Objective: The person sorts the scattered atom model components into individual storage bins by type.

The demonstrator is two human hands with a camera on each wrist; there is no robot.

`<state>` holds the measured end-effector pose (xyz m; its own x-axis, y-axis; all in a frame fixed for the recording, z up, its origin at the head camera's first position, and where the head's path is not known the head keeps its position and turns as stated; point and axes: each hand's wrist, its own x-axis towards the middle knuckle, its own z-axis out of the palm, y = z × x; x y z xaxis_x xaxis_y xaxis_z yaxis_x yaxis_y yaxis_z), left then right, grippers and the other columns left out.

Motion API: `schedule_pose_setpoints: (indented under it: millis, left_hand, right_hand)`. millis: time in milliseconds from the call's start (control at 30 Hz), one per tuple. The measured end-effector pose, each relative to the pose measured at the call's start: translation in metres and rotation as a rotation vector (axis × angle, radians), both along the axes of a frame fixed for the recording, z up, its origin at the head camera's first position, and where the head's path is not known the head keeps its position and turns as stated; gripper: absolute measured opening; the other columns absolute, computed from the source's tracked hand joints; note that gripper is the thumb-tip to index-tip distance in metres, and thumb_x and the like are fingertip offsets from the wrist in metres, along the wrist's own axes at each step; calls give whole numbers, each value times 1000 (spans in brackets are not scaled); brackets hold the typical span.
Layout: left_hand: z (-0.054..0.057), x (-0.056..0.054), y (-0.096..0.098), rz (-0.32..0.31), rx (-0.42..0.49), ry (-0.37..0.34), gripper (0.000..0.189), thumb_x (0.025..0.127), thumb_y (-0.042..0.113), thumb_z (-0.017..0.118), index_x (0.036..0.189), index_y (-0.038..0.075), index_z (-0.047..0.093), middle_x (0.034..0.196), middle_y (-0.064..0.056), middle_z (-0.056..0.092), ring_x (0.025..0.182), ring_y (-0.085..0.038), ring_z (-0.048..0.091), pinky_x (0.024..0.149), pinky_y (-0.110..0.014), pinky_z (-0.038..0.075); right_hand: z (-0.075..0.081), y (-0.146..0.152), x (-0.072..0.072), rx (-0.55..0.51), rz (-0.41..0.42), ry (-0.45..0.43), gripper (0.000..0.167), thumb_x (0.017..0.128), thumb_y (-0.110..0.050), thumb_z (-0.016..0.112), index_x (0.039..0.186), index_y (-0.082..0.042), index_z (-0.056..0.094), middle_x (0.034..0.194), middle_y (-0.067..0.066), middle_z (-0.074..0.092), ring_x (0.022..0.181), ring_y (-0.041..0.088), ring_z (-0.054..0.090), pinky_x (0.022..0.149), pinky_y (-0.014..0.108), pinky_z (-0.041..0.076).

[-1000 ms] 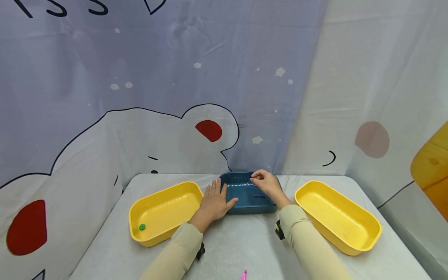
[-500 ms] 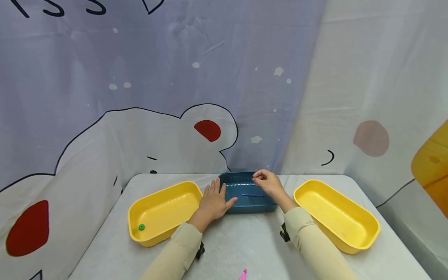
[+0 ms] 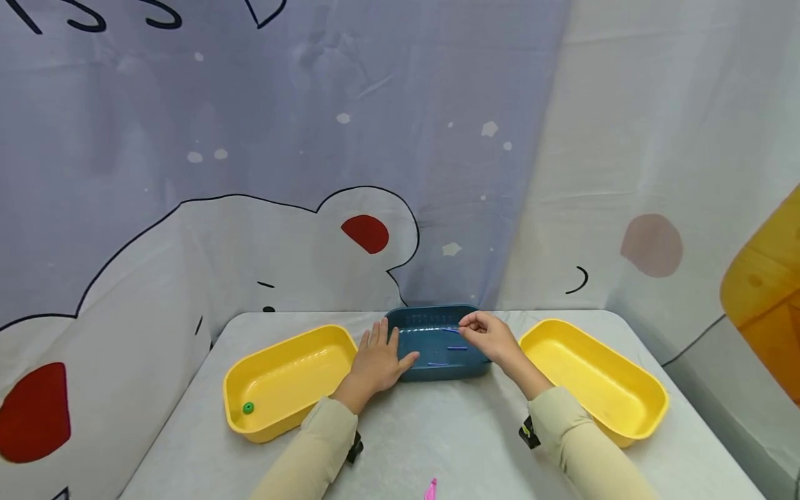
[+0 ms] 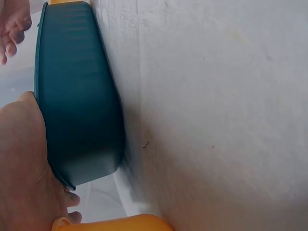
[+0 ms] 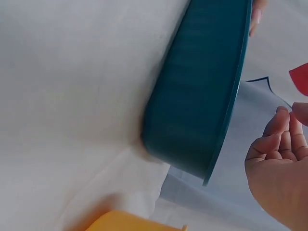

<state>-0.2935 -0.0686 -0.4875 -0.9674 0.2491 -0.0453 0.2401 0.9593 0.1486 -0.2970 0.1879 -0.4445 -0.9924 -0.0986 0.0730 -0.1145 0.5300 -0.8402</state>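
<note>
A dark teal tray [image 3: 409, 373] stands at the back middle of the table, with several thin blue sticks [image 3: 457, 348] lying in it. My left hand [image 3: 375, 364] rests on the tray's left rim, fingers straight and spread, thumb along the front side. Over the tray's right end hovers my right hand [image 3: 490, 337], fingers curled and thumb tip against the fingertips. One blue stick [image 3: 450, 330] shows right beside those fingertips, inside the tray outline. In the right wrist view nothing can be made out in the right hand's [image 5: 281, 154] pinch; whether it holds something thin is unclear.
Yellow trays flank the teal one: a left yellow tray [image 3: 312, 378] holding a small green bead [image 3: 248, 407], and a right yellow tray [image 3: 600, 382]. A pink pointed object [image 3: 430, 489] lies at the front edge of view. A printed curtain [image 3: 350, 153] hangs behind.
My right hand has drawn a little to the right, away from the tray's middle. Blue sticks in the tray have shifted, and one more now shows near its front. The left hand stays put.
</note>
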Motion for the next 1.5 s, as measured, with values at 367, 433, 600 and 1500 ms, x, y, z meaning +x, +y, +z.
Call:
schedule_pose_setpoints:
  millis: [367,433,600,1500]
  left_hand:
    - [4,-4,-5,-12,41,-12,89,100,72,30,162,8,23,169,-19,6,156,-36,7,126,-52,8]
    - [4,-4,-6,-12,51,-11,89,100,72,31,161,8,24,169,-19,6,156,-36,7,126,-52,8]
    - [5,-5,-7,-14,85,-13,88,100,71,33,162,8,24,169,-19,7,156,-36,6,126,-53,8]
    - [17,35,0,-234,173,199,72,101,51,56,155,8,40,163,-10,35,153,-29,27,119,-52,31]
  right_hand:
    - [3,13,42,-41,29,-31,12,96,-21,71,104,-12,69,91,5,67,79,19,58,69,26,51]
    - [2,15,49,-43,30,-35,12,95,-20,72,103,-12,69,90,5,67,79,19,59,69,25,52]
    - [2,22,69,-58,27,-34,12,95,-19,73,103,-11,69,88,3,67,79,20,59,67,24,51]
    - [-15,128,134,337,-98,366,52,99,-27,67,144,-5,52,158,28,34,141,56,31,103,75,30]
